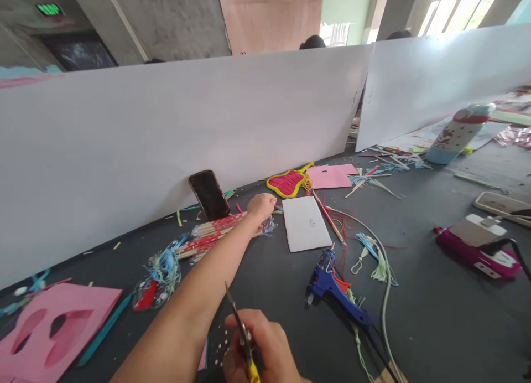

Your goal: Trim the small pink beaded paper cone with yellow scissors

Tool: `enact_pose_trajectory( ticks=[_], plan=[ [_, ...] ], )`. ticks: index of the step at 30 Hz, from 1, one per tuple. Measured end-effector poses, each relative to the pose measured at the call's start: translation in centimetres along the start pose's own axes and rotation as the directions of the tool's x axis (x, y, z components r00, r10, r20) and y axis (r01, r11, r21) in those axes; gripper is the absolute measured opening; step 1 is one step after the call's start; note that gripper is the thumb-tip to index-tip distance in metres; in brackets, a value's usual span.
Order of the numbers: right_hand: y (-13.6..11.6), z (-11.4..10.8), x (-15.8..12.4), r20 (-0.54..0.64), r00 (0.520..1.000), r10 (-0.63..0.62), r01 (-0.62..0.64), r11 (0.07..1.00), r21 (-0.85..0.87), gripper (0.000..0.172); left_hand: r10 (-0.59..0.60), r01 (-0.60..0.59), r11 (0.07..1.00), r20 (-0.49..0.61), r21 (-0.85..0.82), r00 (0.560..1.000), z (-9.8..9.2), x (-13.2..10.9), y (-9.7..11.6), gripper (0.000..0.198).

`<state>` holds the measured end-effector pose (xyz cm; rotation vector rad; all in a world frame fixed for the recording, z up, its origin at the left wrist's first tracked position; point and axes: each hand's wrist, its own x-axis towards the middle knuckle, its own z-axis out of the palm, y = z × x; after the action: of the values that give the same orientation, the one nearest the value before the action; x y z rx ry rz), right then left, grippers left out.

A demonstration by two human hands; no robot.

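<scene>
My left hand (261,206) reaches far out across the dark table, fingers curled down onto the end of a plastic-wrapped bundle of red and tan sticks (215,233). My right hand (259,350) is close to me at the bottom edge, closed round small scissors with a yellow handle (243,333), blades pointing up and away. A blue glue gun (334,289) lies just right of my right hand. A white card (306,223) lies flat beside my left hand.
A dark phone (209,195) leans on the white divider (166,139). Pink cut-out card (50,330) lies at the left, a red and yellow shape (290,182) and pink paper (332,176) further back. A bottle (456,134), a power strip (477,250), cords and tassels lie at the right.
</scene>
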<state>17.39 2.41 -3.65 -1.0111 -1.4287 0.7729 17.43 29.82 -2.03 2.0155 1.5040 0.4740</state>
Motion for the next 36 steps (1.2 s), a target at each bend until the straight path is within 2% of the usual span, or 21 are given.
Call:
enact_pose_trajectory(
  ticks=[2, 5, 9, 15, 20, 23, 26, 28, 30, 33, 36],
  plan=[
    [-0.3, -0.4, 0.3, 0.030, 0.999, -0.042, 0.042, 0.999, 0.008, 0.026, -0.009, 0.008, 0.995, -0.007, -0.101, 1.000, -0.6, -0.3, -0.1, 0.028],
    [-0.8, -1.1, 0.7, 0.139, 0.990, -0.024, 0.022, 1.000, 0.016, 0.032, -0.016, 0.012, 0.959, -0.012, -0.283, 1.000, -2.0, -1.4, -0.1, 0.028],
    [-1.1, -1.8, 0.7, 0.187, 0.982, 0.000, -0.002, 1.000, 0.011, 0.034, -0.015, 0.012, 0.846, -0.002, -0.533, 1.000, -4.5, -4.3, 0.0, 0.022],
    [-0.7, -2.0, 0.7, 0.191, 0.980, -0.059, 0.075, 0.994, -0.080, 0.026, 0.027, -0.022, 0.622, -0.006, -0.783, 1.000, -8.5, -11.1, -0.6, 0.027],
    [-0.4, -2.0, 1.1, 0.201, 0.977, -0.066, 0.091, 0.989, -0.115, 0.024, -0.008, -0.054, 0.533, -0.069, -0.844, 0.998, -11.0, -18.8, -1.8, 0.036],
    [-0.4, -2.0, 1.3, 0.216, 0.975, -0.050, 0.083, 0.986, -0.146, 0.023, -0.068, -0.054, 0.535, -0.106, -0.843, 0.992, -12.4, -25.1, -3.0, 0.032],
    [-0.3, -2.1, 1.6, 0.218, 0.975, -0.033, 0.071, 0.982, -0.172, 0.025, -0.138, -0.010, 0.587, -0.113, -0.809, 0.984, -13.2, -32.4, -4.8, 0.025],
    [-0.2, -2.2, 1.8, 0.202, 0.979, -0.024, 0.063, 0.980, -0.190, 0.029, -0.170, 0.107, 0.753, -0.034, -0.650, 0.985, -13.0, -37.3, -6.1, 0.020],
    [0.1, -2.2, 2.0, 0.180, 0.983, -0.019, 0.058, 0.975, -0.214, 0.034, -0.215, 0.222, 0.838, 0.073, -0.499, 0.974, -12.3, -41.7, -7.4, 0.017],
    [0.6, -2.1, 2.3, 0.179, 0.984, -0.020, 0.064, 0.968, -0.244, 0.040, -0.297, 0.339, 0.867, 0.169, -0.365, 0.940, -10.9, -46.9, -8.9, 0.010],
    [0.8, -2.0, 2.8, 0.178, 0.984, -0.025, 0.077, 0.953, -0.294, 0.048, -0.332, 0.383, 0.854, 0.199, -0.352, 0.922, -10.5, -50.3, -9.8, 0.009]
  ],
)
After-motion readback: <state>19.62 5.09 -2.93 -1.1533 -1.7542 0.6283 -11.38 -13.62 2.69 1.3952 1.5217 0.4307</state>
